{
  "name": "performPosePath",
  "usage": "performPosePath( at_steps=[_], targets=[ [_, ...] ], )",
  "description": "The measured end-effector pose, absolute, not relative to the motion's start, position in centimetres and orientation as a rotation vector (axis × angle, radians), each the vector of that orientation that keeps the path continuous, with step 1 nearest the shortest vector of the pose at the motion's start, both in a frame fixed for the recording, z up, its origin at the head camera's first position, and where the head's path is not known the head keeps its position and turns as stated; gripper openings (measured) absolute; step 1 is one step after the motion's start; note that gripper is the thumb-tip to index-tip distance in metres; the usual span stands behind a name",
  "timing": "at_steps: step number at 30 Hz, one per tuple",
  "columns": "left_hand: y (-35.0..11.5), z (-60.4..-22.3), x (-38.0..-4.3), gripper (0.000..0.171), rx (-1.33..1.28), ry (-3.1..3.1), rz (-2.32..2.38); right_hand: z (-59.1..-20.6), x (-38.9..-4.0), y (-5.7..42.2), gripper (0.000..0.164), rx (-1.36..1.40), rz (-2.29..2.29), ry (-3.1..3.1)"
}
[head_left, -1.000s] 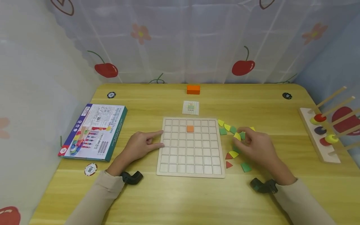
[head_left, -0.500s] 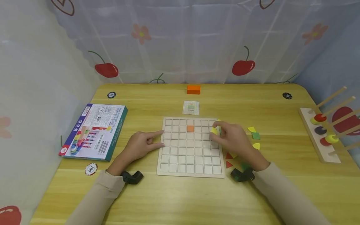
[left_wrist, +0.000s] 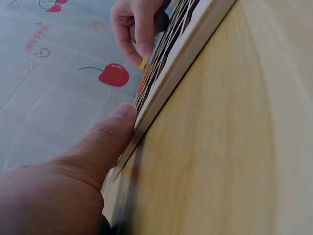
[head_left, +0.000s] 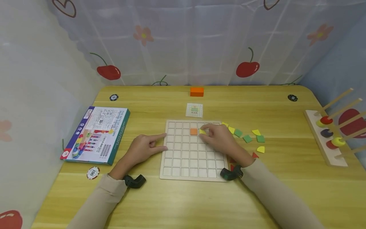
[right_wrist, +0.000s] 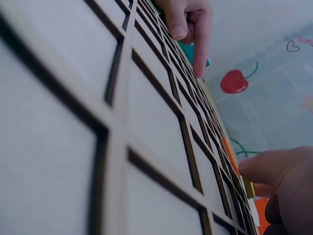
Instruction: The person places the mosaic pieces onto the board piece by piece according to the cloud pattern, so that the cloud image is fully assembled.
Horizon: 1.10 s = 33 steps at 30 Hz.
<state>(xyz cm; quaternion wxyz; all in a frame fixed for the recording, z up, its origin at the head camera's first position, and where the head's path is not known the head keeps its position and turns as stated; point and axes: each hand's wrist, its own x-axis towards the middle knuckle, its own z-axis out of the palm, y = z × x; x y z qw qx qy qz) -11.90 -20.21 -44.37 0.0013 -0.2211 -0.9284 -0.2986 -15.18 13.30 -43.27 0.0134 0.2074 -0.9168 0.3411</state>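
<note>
A yellow piece (head_left: 202, 131) is pinched between the thumb and forefinger of the right hand (head_left: 218, 137), over the cell of a gridded board (head_left: 185, 154) next to an orange square (head_left: 193, 131). The orange square is seated in its own cell, just left of the right hand's fingertips. At the board's near-left edge, the thumb and forefinger of the left hand (head_left: 143, 148) are set apart, their tips touching the edge, nothing grasped; the board is apparently being steadied.

Ahead of the right hand, past the board's far edge, a pattern card (head_left: 194, 110) is laid on the counter (head_left: 183, 203), a green block and red triangles printed on it. Green squares (head_left: 247, 138), yellow pieces (head_left: 260, 149) and red triangles (head_left: 255, 155) are scattered to the right of that hand, some partly hidden by it and its wrist.

The step in hand is judged to be the placing of the yellow piece beside the orange square. Whether the cell's floor is touched cannot be told. For the next move, the piece would need to be turned to match the card, lowered flat within the cell's ridges and released without the orange square being nudged.
</note>
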Motion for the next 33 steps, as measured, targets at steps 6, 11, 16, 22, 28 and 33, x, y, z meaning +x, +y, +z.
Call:
performPosePath(
  at_steps=[6,11,16,22,28,33],
  targets=[
    [-20.2,-44.3,-11.8,0.055,-0.689,-2.912,-0.945,-43.7,-15.1,13.0,0.026,0.638,1.011,-2.832],
    [-20.1,-44.1,-12.2,0.054,-0.711,-2.899,-0.947,-43.8,-15.1,13.0,0.029,0.629,0.952,-2.832],
    [-20.1,-44.1,-12.4,0.055,-0.724,-2.896,-0.936,-43.9,-15.0,13.0,0.030,0.589,0.934,-2.816],
    [-20.2,-44.3,-12.3,0.055,-0.703,-2.915,-0.944,-44.1,-14.8,12.6,0.030,0.552,0.958,-2.790],
    [-20.3,-44.5,-12.2,0.055,-0.695,-2.915,-0.937,-44.4,-14.8,12.6,0.031,0.572,0.939,-2.797],
    [-20.2,-44.5,-12.0,0.055,-0.690,-2.921,-0.925,-44.6,-14.7,12.8,0.035,0.603,0.950,-2.787]
  ],
)
